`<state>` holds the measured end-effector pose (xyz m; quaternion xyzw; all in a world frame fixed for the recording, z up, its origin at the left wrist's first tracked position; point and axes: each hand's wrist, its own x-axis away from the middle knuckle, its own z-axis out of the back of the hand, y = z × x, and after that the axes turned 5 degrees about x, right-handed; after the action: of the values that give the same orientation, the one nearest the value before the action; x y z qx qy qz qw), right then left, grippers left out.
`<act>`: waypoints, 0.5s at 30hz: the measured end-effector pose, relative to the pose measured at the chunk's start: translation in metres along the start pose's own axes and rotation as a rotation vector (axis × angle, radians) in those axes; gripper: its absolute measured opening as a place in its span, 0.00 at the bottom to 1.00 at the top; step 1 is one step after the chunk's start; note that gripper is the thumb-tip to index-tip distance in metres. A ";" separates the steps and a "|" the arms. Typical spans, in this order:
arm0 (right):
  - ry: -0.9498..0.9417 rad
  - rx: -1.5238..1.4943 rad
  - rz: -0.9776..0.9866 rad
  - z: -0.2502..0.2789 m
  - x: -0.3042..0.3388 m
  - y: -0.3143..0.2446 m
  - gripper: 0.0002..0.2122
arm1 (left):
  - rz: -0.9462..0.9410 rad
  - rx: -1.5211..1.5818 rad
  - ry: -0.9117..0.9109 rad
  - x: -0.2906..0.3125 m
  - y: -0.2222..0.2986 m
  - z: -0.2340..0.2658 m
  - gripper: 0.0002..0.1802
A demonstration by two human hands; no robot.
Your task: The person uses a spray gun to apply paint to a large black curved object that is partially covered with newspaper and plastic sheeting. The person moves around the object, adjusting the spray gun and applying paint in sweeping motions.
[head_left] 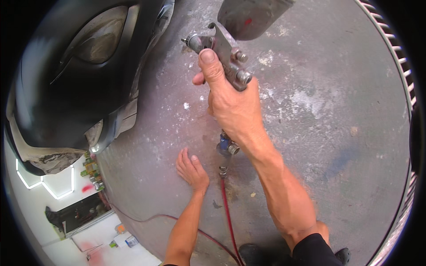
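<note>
A metal spray gun (222, 55) is gripped in my right hand (233, 99), the thumb lying along its body and the fingers mostly hidden behind the handle. Its nozzle points left toward a glossy black car body panel (66, 102). A grey metal cup (253, 17) with a red spot is at the gun's top, partly cut off by the picture's edge. Below the handle sits a blue and metal air fitting (226, 144), from which a red hose (226, 204) runs down. My left hand (191, 170) hovers lower left, fingers stretched out, holding nothing.
The black panel surrounds a covered, dull headlight area (102, 35), with creased covering (53, 162) along its lower edge. Another stretch of hose (164, 216) crosses the stained concrete floor (346, 133). A slatted metal grate (397, 48) lines the right. Cans (92, 173) stand at lower left.
</note>
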<state>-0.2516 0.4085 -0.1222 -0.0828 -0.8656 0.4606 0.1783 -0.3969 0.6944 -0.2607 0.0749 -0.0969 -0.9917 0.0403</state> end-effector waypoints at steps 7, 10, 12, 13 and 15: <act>0.096 0.161 -0.115 -0.027 0.078 -0.011 0.29 | 0.022 -0.023 0.031 -0.001 -0.010 0.001 0.28; 0.166 0.301 -0.096 -0.013 0.104 -0.039 0.28 | 0.007 0.024 0.030 -0.001 0.006 -0.008 0.28; 0.212 0.390 -0.077 -0.018 0.120 -0.065 0.28 | 0.003 0.032 0.032 -0.002 0.000 -0.005 0.28; 0.222 0.412 -0.056 -0.027 0.124 -0.077 0.29 | 0.028 0.009 0.029 -0.001 -0.013 -0.001 0.28; 0.212 0.570 0.019 -0.026 0.128 -0.113 0.29 | 0.027 0.051 0.035 -0.002 -0.008 -0.001 0.28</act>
<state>-0.3575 0.4043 0.0141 -0.0851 -0.6771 0.6755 0.2794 -0.3957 0.7017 -0.2632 0.0920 -0.1222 -0.9868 0.0534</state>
